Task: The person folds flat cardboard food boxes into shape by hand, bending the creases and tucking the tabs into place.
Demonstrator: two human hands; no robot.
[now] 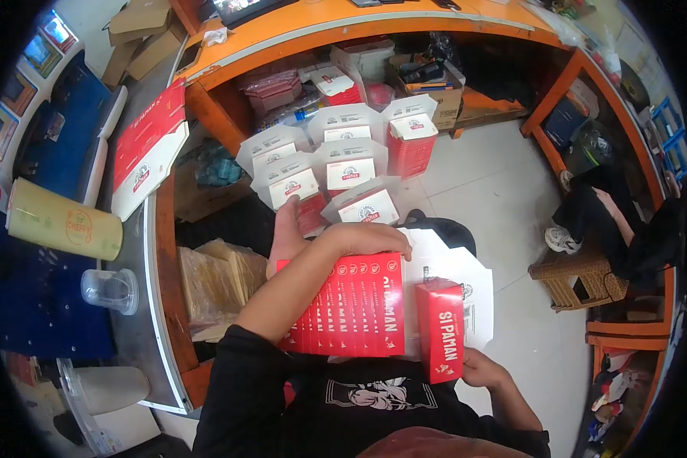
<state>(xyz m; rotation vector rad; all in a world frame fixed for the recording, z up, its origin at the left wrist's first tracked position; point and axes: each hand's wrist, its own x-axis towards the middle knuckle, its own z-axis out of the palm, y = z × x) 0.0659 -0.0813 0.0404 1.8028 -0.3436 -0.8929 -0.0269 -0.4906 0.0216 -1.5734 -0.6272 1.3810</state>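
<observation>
Several red folded boxes (359, 313) form a tight row on the lap, their printed narrow faces turned up. My left hand (375, 238) curls over the far edge of this row, with its forearm lying across the left part. To the right, a single red box (440, 332) stands apart from the row. My right hand (482, 369) grips its lower right side; some of the fingers are hidden behind it. A white carton flap (477, 294) spreads out beyond the single box.
Groups of red and white cartons (349, 174) stand on the floor ahead, near a bare foot (285, 233). An orange desk (320, 27) curves behind them. Cups and flat red cartons (149, 145) lie on the left side table. Another person's arm (614, 214) shows at right, above a woven stool (580, 282).
</observation>
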